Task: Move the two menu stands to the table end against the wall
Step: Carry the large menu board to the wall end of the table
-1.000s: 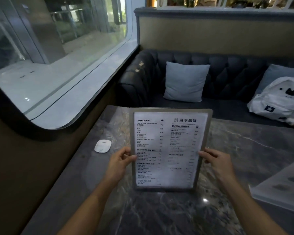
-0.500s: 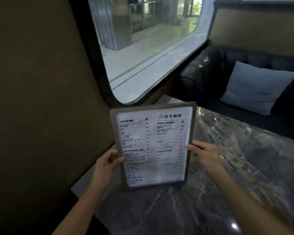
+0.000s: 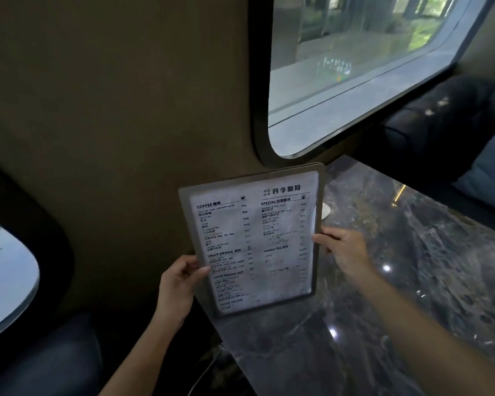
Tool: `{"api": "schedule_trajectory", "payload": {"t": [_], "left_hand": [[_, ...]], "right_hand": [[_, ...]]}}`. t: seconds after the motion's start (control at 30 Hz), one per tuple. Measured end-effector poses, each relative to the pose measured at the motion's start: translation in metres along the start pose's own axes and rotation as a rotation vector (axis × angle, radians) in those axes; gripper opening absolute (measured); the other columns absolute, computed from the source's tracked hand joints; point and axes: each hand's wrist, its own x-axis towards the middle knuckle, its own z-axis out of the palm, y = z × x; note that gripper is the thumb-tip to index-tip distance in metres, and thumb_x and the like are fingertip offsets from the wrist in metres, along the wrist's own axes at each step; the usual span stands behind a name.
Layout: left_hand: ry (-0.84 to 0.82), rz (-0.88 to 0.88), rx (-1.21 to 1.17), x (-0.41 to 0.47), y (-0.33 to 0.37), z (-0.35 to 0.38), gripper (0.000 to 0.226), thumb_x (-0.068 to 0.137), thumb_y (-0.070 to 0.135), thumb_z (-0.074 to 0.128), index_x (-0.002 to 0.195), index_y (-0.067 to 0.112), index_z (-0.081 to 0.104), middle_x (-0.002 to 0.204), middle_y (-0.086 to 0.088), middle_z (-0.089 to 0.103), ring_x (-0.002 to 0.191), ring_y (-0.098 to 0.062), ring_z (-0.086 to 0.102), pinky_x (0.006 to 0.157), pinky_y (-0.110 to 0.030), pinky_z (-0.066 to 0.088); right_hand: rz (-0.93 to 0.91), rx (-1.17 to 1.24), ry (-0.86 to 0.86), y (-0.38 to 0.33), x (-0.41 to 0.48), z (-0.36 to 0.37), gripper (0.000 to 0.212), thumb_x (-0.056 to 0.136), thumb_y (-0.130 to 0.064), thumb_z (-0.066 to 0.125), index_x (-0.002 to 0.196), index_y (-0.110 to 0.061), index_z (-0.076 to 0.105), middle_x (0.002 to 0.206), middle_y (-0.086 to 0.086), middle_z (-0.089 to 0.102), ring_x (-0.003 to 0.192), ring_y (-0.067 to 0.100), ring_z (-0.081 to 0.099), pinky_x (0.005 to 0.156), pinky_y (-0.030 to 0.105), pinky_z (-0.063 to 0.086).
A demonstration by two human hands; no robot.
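Observation:
A metal-framed menu stand (image 3: 255, 238) with a white printed menu stands upright and slightly tilted over the near left corner of the dark marble table (image 3: 383, 324), close to the brown wall (image 3: 126, 124). My left hand (image 3: 177, 287) grips its left edge. My right hand (image 3: 343, 250) grips its right edge. I cannot tell whether its base touches the tabletop. The second menu stand is out of view.
A small white disc (image 3: 325, 210) lies on the table just behind the stand. A rounded window (image 3: 355, 67) sits above the table's far side. A dark sofa (image 3: 446, 118) with a blue cushion (image 3: 489, 170) lies at the far right.
Both hands have carried the menu stand leftward, from the middle of the table to its wall end. My view has swung left; the white backpack and the second menu are gone from it.

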Motion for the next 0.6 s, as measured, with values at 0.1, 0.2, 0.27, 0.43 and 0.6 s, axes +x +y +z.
{"api": "schedule_trajectory", "payload": {"t": [0.1,0.2,0.27,0.43,0.6], "left_hand": [[0.029,-0.005,0.006,-0.003,-0.003,-0.006,0.014,0.080,-0.003,0.060,0.078,0.010,0.063,0.090,-0.014,0.066,0.093,-0.037,0.060,0.088,-0.050,0.050],[0.050,0.004,0.015,-0.004,-0.008,-0.010,0.016,0.079,-0.005,0.061,0.077,0.011,0.063,0.090,-0.017,0.065,0.091,-0.037,0.059,0.086,-0.050,0.050],[0.041,0.018,0.028,-0.004,-0.010,-0.013,0.018,0.079,-0.004,0.062,0.076,0.014,0.063,0.086,-0.011,0.066,0.089,-0.034,0.060,0.082,-0.042,0.051],[-0.014,0.005,0.027,-0.005,-0.016,-0.017,0.020,0.077,0.002,0.066,0.085,0.020,0.062,0.089,-0.005,0.067,0.085,-0.019,0.064,0.076,-0.029,0.054],[-0.019,-0.063,0.020,-0.012,-0.034,-0.021,0.030,0.079,0.000,0.063,0.093,0.027,0.061,0.089,0.002,0.067,0.079,0.000,0.066,0.069,-0.015,0.055]], "right_hand": [[-0.009,-0.010,-0.013,0.002,0.004,0.007,0.014,0.073,-0.007,0.069,0.087,-0.009,0.072,0.068,0.012,0.065,0.041,0.000,0.044,0.042,0.011,0.039],[-0.041,-0.002,-0.043,0.001,0.003,0.012,0.017,0.073,-0.006,0.069,0.083,-0.020,0.072,0.067,0.003,0.066,0.043,0.001,0.046,0.043,0.013,0.040],[-0.058,-0.020,-0.050,0.002,0.003,0.013,0.024,0.075,-0.009,0.068,0.073,-0.032,0.071,0.068,0.004,0.067,0.048,0.006,0.050,0.044,0.014,0.042],[-0.074,-0.115,-0.089,0.008,0.001,0.010,0.014,0.078,-0.020,0.067,0.090,-0.025,0.069,0.081,-0.008,0.068,0.065,-0.002,0.060,0.057,0.012,0.049],[-0.005,-0.257,-0.104,0.030,-0.010,0.005,0.027,0.079,-0.021,0.065,0.105,-0.012,0.064,0.091,0.001,0.067,0.079,0.008,0.061,0.064,0.010,0.044]]}}
